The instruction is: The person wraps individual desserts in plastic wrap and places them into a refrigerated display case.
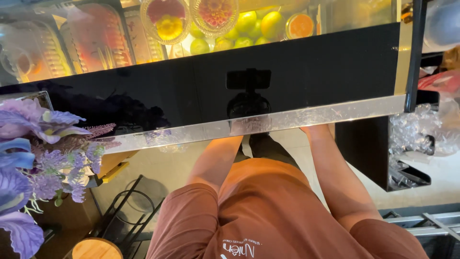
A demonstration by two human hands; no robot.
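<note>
Fingers of both hands hidden under the edge of the glossy black counter panel (306, 72), so spread or pressed together cannot be told. Left forearm (215, 160) reaching up to the clear, scratched acrylic strip (268, 122) along the counter's lower edge, vanishing behind it near the middle. Right forearm (335, 172) rising to the same strip, a little further along, wrist lost at the edge. Between and below the arms, a rust-brown short-sleeved shirt (268, 211) with small white lettering. Above the panel, a lit glass display: yellow and green citrus fruits (249, 29), a halved orange (300, 25), round glass bowls of cut fruit (165, 19), clear ribbed plastic containers (100, 41). Near the left forearm's side, a bunch of purple artificial flowers (33, 158), beneath it a black wire stand (127, 211) and a round wooden lid (97, 249). Beyond the right forearm, crumpled clear plastic wrap (421, 129) beside a black box edge (383, 163).
</note>
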